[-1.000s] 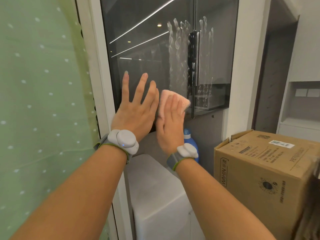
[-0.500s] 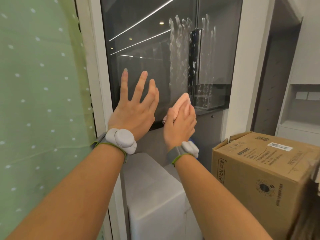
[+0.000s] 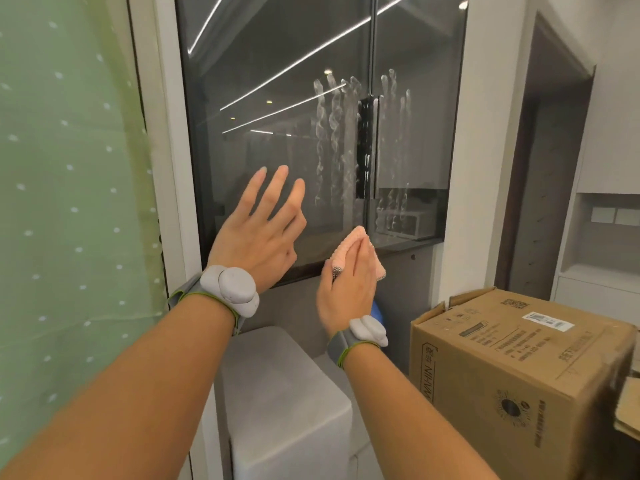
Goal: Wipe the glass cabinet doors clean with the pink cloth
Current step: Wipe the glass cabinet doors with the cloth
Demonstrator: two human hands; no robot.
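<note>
Pink cloth (image 3: 349, 252), lower centre of the frame, lies against the bottom edge of the left glass door (image 3: 277, 109), just left of the seam with the right door (image 3: 419, 109). The right hand (image 3: 348, 289) presses it there with straight fingers laid over it; the cloth's corners show beside the hand. The left hand (image 3: 258, 237), at centre left, is released, fingers spread and straight before the left door; contact with the glass cannot be told. White wavy streaks (image 3: 334, 140) run down both doors around the seam. Each wrist carries a grey band (image 3: 230, 289). A cardboard box (image 3: 519, 368) stands at lower right, a green dotted curtain (image 3: 69, 202) hangs along the left edge, and a white block (image 3: 284, 393) sits below the hands.
</note>
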